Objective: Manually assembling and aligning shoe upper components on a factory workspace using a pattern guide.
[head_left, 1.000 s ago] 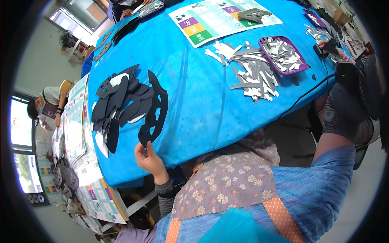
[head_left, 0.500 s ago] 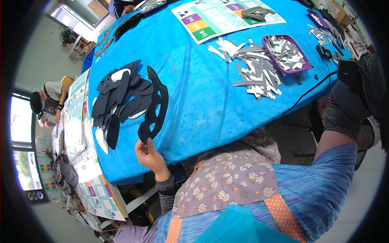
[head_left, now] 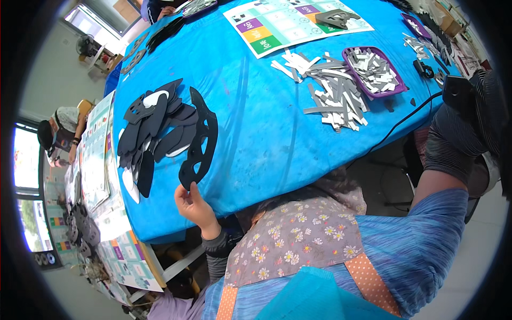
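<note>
My left hand (head_left: 196, 207) reaches up from below the table's near edge and pinches the lower tip of a long black openwork cut-out piece (head_left: 201, 140) lying on the blue tablecloth (head_left: 266, 133). Right beside that piece, to its left, is a heap of black flat cut-out shapes (head_left: 154, 130), a few showing white. My right arm in a blue sleeve rises at the right. My right hand (head_left: 457, 136) is wrapped in dark striped cloth near a black device (head_left: 454, 90) with a cable; its grip is hidden.
Grey and white strips (head_left: 333, 93) lie beside a purple tray (head_left: 373, 70) of more strips. A printed colour sheet (head_left: 288, 21) lies at the far side. Another table with sheets and dark pieces (head_left: 93, 176) stands left, where a person (head_left: 64, 125) sits.
My left hand stays at the lower tip of the black openwork piece. The view has shifted slightly; nothing on the table has visibly moved.
</note>
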Tool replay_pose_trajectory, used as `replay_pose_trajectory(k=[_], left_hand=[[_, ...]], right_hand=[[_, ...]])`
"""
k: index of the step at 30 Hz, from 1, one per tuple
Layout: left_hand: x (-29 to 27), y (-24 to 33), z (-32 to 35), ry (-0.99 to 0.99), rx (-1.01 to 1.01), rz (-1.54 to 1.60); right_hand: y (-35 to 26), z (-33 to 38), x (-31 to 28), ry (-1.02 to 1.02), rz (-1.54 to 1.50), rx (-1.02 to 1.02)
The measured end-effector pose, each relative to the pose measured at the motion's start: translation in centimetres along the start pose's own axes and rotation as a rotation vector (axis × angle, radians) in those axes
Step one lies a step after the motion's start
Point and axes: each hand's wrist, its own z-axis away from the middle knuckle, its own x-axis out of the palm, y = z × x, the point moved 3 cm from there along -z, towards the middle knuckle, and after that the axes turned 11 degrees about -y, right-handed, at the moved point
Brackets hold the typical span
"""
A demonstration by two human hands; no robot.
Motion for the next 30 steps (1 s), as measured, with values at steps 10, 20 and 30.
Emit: replay_pose_trajectory(k=[10, 20, 30], left_hand=[[0.0, 0.3, 0.0, 0.019, 0.024, -0.029], [0.2, -0.1, -0.3, 0.013, 0.017, -0.042], [-0.3, 0.0, 0.1, 0.026, 0.014, -0.118]], right_hand=[[0.6, -0.2, -0.8, -0.006, 0.14, 0.007], [2.2, 1.2, -1.8, -0.013, 0.279, 0.066], [3.0, 1.5, -5.9, 0.07, 0.477, 0.135]])
